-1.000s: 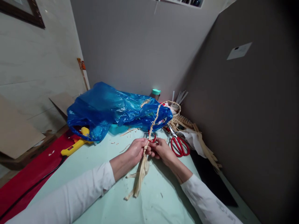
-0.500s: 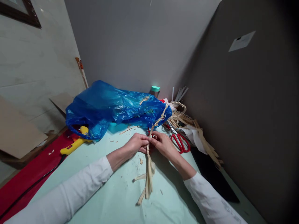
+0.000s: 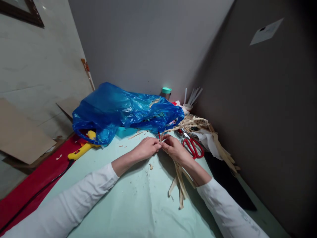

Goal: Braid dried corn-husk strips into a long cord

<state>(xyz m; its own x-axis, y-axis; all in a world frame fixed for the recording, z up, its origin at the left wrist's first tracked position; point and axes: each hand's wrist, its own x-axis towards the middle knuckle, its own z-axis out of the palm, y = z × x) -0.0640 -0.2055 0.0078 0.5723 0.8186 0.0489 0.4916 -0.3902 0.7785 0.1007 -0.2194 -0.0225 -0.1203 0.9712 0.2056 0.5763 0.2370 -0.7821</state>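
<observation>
A pale braided cord of dried husk strips (image 3: 180, 181) runs between my hands. Its loose strip ends hang below my right wrist, and its upper length trails back to the right toward a heap of strips. My left hand (image 3: 148, 146) is closed, its fingertips pinching the cord from the left. Closed on the same spot from the right, my right hand (image 3: 172, 147) meets the left fingertips. The exact grip is partly hidden by the fingers. Red-handled scissors (image 3: 193, 147) lie just right of my right hand.
A blue plastic bag (image 3: 123, 107) lies across the back. At left is a yellow glue gun (image 3: 83, 150) with a black cord. A bottle with a turquoise lid (image 3: 166, 90), white sticks (image 3: 195, 95) and husk strips (image 3: 221, 148) stand or lie behind and right. A black flat sheet (image 3: 225, 180) lies at right.
The cord's loose ends have swung from below my hands to the right, under my right wrist. Its upper part has dropped lower toward the heap. Both hands stay together.
</observation>
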